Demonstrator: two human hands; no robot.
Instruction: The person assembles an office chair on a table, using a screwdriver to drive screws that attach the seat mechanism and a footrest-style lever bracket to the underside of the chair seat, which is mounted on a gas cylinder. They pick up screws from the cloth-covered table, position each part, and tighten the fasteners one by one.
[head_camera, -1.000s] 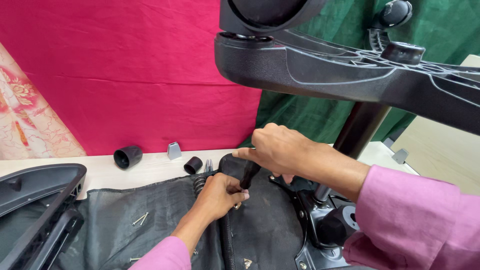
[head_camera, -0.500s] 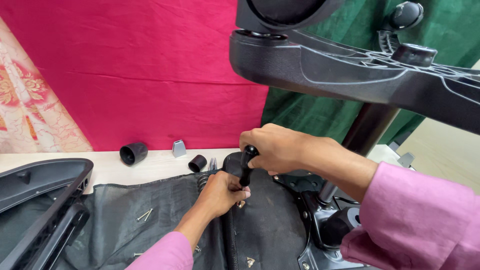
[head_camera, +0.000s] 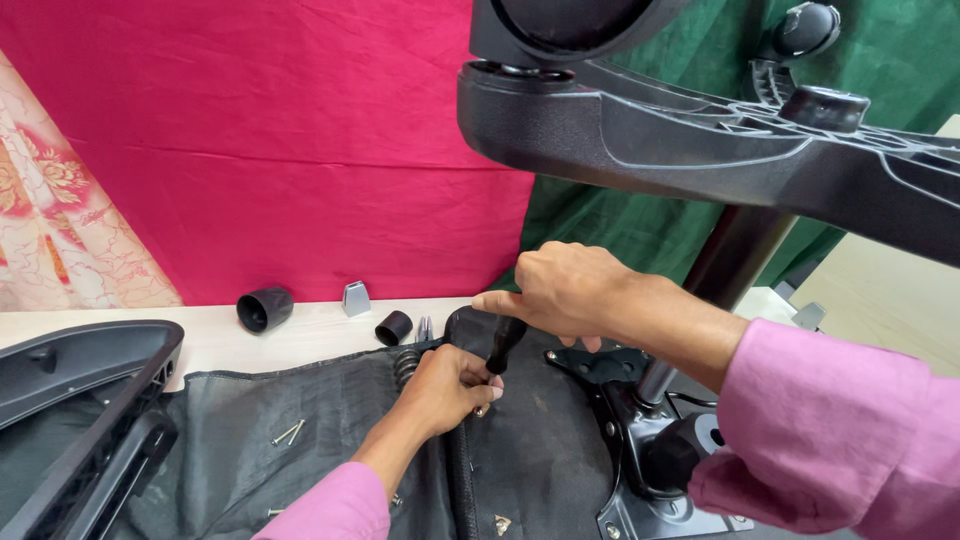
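My right hand (head_camera: 565, 290) grips the top of a black-handled screwdriver (head_camera: 503, 346) that stands nearly upright over the underside of an upturned chair seat (head_camera: 300, 450) covered in dark fabric. My left hand (head_camera: 445, 385) curls around the lower part of the screwdriver and rests on the seat where the tip meets it. The tip itself is hidden by my fingers. Both sleeves are pink. A black metal mechanism plate (head_camera: 625, 390) with a gas column (head_camera: 720, 275) stands just right of my hands.
The black chair base (head_camera: 700, 140) with a caster hangs overhead at the right. A black armrest part (head_camera: 80, 400) lies at the left. Two loose screws (head_camera: 288, 433) lie on the fabric. Two black caps (head_camera: 265, 308) and a small grey piece (head_camera: 355, 298) sit on the pale table by a red cloth.
My right hand has lifted slightly and turned on the screwdriver handle. The view has shifted, so everything sits a little further right.
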